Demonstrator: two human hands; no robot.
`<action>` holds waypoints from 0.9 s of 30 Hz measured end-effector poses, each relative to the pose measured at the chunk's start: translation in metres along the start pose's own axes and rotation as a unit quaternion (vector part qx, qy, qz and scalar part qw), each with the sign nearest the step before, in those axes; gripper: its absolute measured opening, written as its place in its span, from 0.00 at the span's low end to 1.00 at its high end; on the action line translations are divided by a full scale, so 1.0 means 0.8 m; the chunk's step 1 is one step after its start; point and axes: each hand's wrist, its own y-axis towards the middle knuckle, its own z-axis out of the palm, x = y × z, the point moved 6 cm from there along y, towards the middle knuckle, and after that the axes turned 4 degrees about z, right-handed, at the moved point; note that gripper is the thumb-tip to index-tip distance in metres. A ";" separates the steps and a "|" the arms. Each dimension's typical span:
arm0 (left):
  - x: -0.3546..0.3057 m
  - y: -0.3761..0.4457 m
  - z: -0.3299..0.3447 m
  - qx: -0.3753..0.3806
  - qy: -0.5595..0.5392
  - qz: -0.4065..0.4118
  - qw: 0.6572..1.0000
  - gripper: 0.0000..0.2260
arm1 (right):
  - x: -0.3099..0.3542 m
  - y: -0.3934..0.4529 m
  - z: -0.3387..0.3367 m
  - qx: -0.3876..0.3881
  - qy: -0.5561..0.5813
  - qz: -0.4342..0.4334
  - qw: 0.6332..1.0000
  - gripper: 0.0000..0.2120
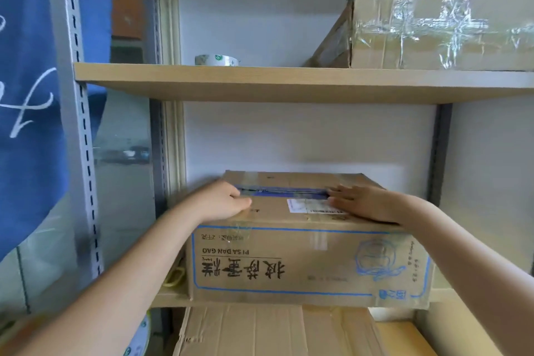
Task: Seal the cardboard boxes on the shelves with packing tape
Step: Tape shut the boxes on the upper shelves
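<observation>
A cardboard box (309,263) with blue print and upside-down lettering stands on the middle shelf. Its top flaps meet at a seam (283,190) that shows blue along the gap. My left hand (222,201) rests on the top at the seam's left end, fingers loosely bent, thumb lying forward. My right hand (364,202) lies flat on the top at the seam's right end, fingers straight and pointing left, partly over a white label (306,205). A roll of clear packing tape (216,60) lies on the upper shelf (289,78), apart from both hands.
A box wrapped in clear tape (439,35) sits on the upper shelf at right. Flattened cardboard (260,332) lies below the middle shelf. A grey slotted upright (78,130) and blue cloth (26,95) stand at left. Something yellow (173,276) lies left of the box.
</observation>
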 end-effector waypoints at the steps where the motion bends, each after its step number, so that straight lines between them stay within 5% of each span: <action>1: -0.006 0.002 -0.001 0.009 0.009 -0.003 1.000 0.18 | -0.004 0.002 0.002 0.009 0.024 -0.005 1.000 0.25; 3: -0.019 0.002 -0.001 0.036 0.018 0.002 0.999 0.24 | -0.024 0.008 -0.005 -0.022 0.072 0.010 0.997 0.27; 6: -0.039 0.004 -0.005 0.055 0.048 0.051 0.996 0.13 | -0.054 0.010 -0.012 -0.050 0.094 0.000 0.994 0.22; 11: -0.049 0.025 -0.038 -0.213 0.060 0.067 0.973 0.13 | -0.087 0.019 -0.022 -0.050 0.079 0.039 0.995 0.17; 12: -0.042 0.035 -0.033 -0.211 0.042 0.039 0.976 0.16 | -0.089 0.022 -0.019 -0.055 0.082 0.052 0.994 0.19; 14: -0.027 0.060 0.004 -0.071 0.019 -0.027 0.997 0.26 | -0.097 0.028 -0.012 -0.070 0.083 0.076 0.991 0.21; 16: -0.018 0.079 0.028 -0.005 -0.014 -0.047 0.999 0.25 | -0.105 0.030 -0.011 -0.072 0.105 0.088 0.988 0.24; 20: -0.001 0.095 0.029 -0.060 -0.122 -0.086 0.987 0.22 | -0.125 0.041 -0.010 -0.054 0.095 0.161 0.981 0.42; 23: 0.004 0.084 0.029 -0.074 -0.124 -0.171 0.975 0.32 | -0.130 0.044 -0.003 -0.040 0.087 0.193 0.977 0.35; 27: 0.003 0.081 0.025 -0.065 -0.114 -0.183 0.974 0.33 | -0.134 0.039 0.001 -0.038 0.095 0.207 0.973 0.32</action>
